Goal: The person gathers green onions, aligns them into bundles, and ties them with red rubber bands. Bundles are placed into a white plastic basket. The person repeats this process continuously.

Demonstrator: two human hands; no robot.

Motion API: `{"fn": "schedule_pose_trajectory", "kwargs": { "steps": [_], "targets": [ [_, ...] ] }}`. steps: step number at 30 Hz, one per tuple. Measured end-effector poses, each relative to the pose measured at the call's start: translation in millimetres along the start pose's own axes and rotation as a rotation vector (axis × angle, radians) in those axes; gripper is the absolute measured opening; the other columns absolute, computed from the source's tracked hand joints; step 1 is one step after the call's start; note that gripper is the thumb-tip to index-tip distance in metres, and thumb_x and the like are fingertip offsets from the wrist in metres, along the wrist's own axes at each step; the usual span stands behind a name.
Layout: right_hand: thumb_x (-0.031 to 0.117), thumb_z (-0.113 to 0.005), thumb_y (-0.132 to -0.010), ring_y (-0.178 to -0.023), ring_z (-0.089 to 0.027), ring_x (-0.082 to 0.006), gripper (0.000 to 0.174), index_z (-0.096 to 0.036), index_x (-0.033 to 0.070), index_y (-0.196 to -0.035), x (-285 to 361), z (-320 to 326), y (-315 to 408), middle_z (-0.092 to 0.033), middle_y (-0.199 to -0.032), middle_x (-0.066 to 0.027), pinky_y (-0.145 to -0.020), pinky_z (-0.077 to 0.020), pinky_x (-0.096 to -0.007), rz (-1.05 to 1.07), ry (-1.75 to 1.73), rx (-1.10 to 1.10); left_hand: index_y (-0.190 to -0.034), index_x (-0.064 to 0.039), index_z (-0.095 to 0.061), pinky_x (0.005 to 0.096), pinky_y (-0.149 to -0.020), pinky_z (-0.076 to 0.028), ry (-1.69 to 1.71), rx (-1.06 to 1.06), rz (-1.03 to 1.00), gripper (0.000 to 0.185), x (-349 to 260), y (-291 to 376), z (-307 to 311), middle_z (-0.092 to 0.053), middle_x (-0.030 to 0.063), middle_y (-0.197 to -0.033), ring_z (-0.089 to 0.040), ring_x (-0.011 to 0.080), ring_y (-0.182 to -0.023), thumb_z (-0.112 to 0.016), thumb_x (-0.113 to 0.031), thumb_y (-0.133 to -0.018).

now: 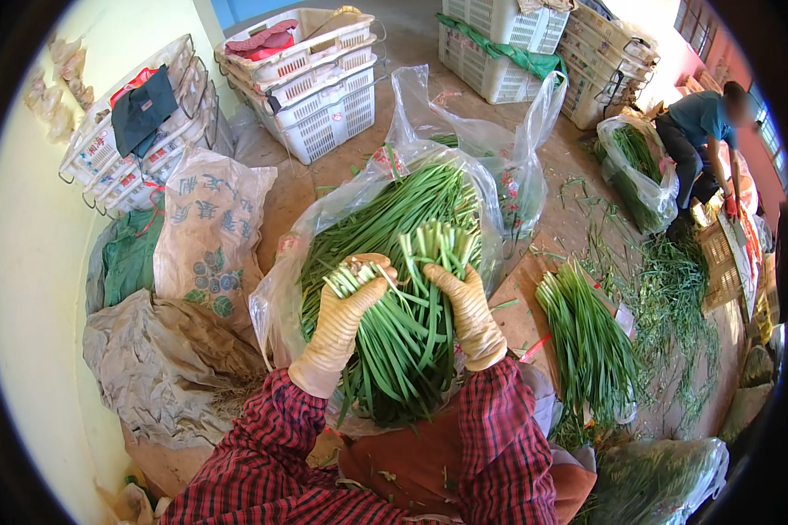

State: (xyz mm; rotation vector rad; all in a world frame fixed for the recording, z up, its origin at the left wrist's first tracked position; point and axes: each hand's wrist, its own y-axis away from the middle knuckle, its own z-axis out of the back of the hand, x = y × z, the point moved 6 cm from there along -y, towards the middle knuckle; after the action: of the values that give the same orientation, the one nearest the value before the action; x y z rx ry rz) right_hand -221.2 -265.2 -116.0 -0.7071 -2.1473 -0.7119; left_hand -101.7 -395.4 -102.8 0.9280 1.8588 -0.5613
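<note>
My left hand [341, 315], in a pale yellow rubber glove, grips a bunch of long green leafy stalks [387, 357], probably garlic chives, by their whitish cut ends. In a matching glove, my right hand [463, 308] holds another bunch [433, 252] whose pale ends point away from me. Both bunches are over a large clear plastic bag [282, 289] filled with more of these greens [400, 203]. To the right, a separate bundle [588, 341] lies on a brown board [519, 295].
Stacked white plastic crates [328, 111] stand beyond the bag, with more crates [190, 125] at left. A printed woven sack [217, 230] and crumpled cloth [164, 361] lie left. Leaf scraps [676, 315] litter the floor at right. A person [696, 131] bends beside another filled bag [637, 170].
</note>
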Motion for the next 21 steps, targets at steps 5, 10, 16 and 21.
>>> {"fn": "schedule_pose_trajectory", "kwargs": {
  "steps": [5,10,16,21],
  "targets": [
    [0.009,-0.084,-0.081,-0.111,-0.061,-0.0143,0.060,-0.057,0.005,-0.135,-7.9,-12.4,-1.8,-0.067,-0.121,-0.0030,-0.099,-0.0480,-0.0294,-0.016,0.205,0.226,-0.112,-0.005,-0.064,0.0309,-0.084,-0.053,-0.004,0.008,0.058,0.030,2.4,-0.1,-3.3,-0.069,0.0043,-0.102,-0.065,0.0147,-0.091,-0.076,-0.011,-0.085],
    [0.008,-0.084,-0.081,-0.112,-0.061,-0.0137,0.060,-0.057,0.002,-0.135,-13.7,-16.0,-7.7,-0.067,-0.124,-0.0037,-0.100,-0.0482,-0.0297,0.056,0.211,0.202,-0.106,-0.007,-0.065,0.0262,-0.089,-0.049,0.003,0.107,0.019,0.023,0.8,3.8,-8.4,-0.067,-0.0008,-0.101,-0.061,0.0097,-0.094,-0.076,-0.006,-0.086],
    [0.005,-0.082,-0.082,-0.096,-0.065,-0.0131,0.049,-0.061,0.001,-0.127,-23.6,0.1,-19.9,-0.071,-0.111,-0.0046,-0.088,-0.0532,-0.0288,0.046,0.138,0.036,-0.099,-0.005,-0.064,0.0288,-0.085,-0.053,0.034,-0.098,0.000,0.017,2.0,8.1,0.4,-0.069,0.0049,-0.094,-0.067,0.0144,-0.088,-0.075,-0.004,-0.086],
    [0.006,-0.081,-0.083,-0.090,-0.065,-0.0146,0.045,-0.063,0.001,-0.123,-34.0,35.9,-47.5,-0.071,-0.107,-0.0055,-0.083,-0.0530,-0.0285,0.131,0.126,-0.193,-0.098,-0.005,-0.060,0.0366,-0.086,-0.057,0.015,0.033,-0.061,0.015,-19.3,37.2,-12.8,-0.069,0.0099,-0.092,-0.069,0.0205,-0.090,-0.071,-0.003,-0.088]
  ]
}}
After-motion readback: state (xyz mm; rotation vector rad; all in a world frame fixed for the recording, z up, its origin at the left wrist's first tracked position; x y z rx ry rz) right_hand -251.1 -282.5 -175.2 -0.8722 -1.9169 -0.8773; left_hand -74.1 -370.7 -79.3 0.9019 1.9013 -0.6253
